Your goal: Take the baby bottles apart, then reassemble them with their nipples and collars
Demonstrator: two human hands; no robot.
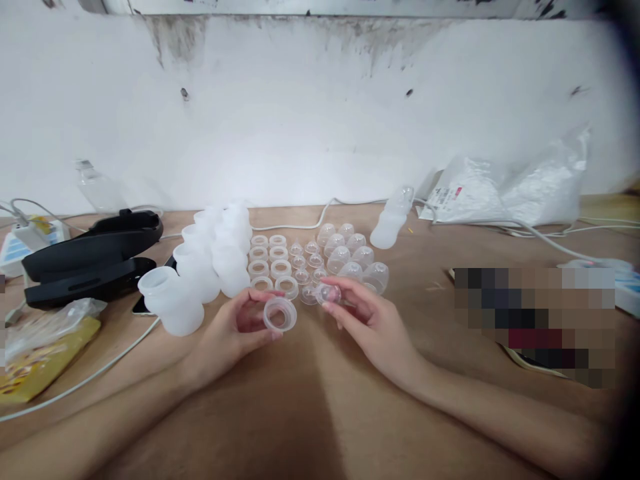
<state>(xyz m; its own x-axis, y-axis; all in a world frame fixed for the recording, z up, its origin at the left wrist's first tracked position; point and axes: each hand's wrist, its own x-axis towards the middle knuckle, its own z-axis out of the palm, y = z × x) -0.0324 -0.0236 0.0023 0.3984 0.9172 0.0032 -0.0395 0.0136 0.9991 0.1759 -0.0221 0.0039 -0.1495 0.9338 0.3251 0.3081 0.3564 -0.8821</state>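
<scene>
Between thumb and fingers, my left hand [253, 322] grips a translucent white screw ring [291, 325], its opening tilted toward me. My right hand [367, 319] pinches a clear bottle nipple [331, 294] a short way to the right, apart from the ring. Just beyond the hands, more screw rings [259, 269] stand in two columns, with clear nipples [301, 276] in columns beside them. Clear dome caps [338, 259] form rows to the right of these. On the left stand several frosted white baby bottles [184, 313] without tops.
An assembled bottle [390, 227] stands behind the caps. At left lie a black case-like object [90, 247], a yellow bag [60, 357] and a power strip [47, 233]. Plastic bags [540, 183] lie at the back right, near a cable [540, 243]. A blurred-out flat object [530, 327] is at right.
</scene>
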